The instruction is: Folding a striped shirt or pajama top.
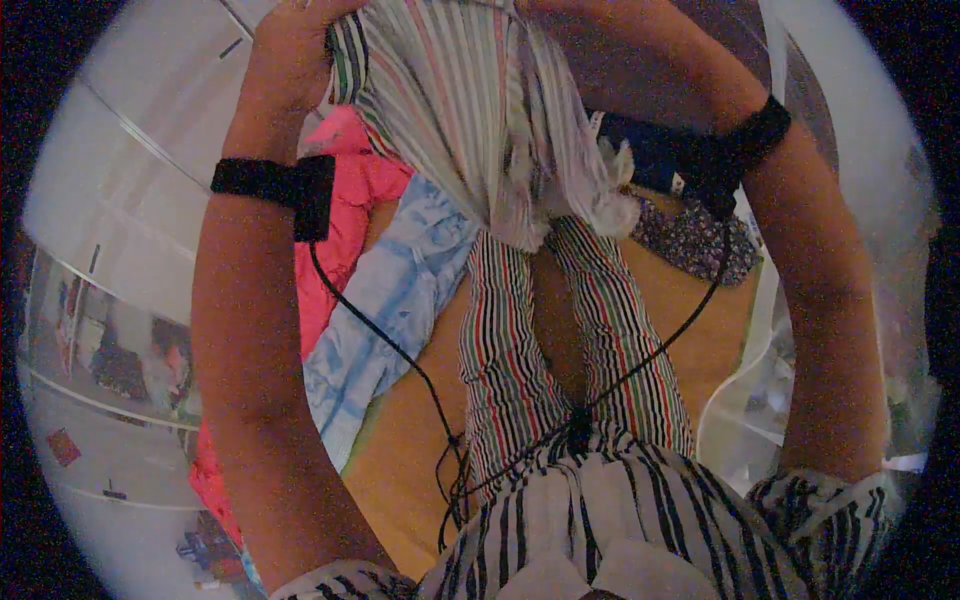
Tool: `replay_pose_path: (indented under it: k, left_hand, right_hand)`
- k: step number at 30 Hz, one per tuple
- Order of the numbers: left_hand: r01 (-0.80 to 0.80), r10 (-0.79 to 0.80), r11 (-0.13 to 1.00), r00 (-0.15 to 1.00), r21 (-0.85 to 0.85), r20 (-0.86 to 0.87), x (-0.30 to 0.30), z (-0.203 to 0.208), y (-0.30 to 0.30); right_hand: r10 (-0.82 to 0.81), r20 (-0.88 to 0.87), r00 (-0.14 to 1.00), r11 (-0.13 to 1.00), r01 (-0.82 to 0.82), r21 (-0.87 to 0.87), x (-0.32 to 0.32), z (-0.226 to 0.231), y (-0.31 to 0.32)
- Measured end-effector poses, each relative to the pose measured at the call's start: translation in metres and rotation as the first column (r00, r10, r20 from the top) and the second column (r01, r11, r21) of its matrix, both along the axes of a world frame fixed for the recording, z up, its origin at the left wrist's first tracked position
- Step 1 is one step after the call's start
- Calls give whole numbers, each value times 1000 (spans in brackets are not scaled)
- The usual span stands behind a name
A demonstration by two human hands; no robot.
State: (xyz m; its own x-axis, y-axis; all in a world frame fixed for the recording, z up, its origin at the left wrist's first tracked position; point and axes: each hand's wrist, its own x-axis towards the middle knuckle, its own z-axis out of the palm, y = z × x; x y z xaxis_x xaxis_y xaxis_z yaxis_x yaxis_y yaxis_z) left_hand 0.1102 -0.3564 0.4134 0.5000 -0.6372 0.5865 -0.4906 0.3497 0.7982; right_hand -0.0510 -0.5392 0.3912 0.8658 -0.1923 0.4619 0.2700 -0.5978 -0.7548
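Cloth (440,100) at 12 o'clock, prob. mid-spread betw. L hand (297,32) & R hand (610,12); fingers cropped, can't tell; next likely needs even tension.

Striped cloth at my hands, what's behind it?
Around the striped cloth, pink fabric, light-blue fabric, dark-blue fabric and dark floral fabric peek out. The striped trousers disappear behind its lower edge; whatever else the cloth covers can't be seen.

Black-striped top (645,500), probably white; multicolour striped trousers (498,330); black wristbands (314,198), cables (378,330).
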Motion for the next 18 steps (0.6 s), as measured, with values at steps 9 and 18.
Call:
replay_pose_path:
  k: [9,18]
  left_hand:
    - [119,-95,985,980,128,-178,20,-38,8]
    - [-256,-129,771,835,584,536,-28,-54,9]
  right_hand:
    - [429,-33,903,901,-426,81,41,-54,-16]
    - [408,16,913,892,-395,-218,48,-77,11]
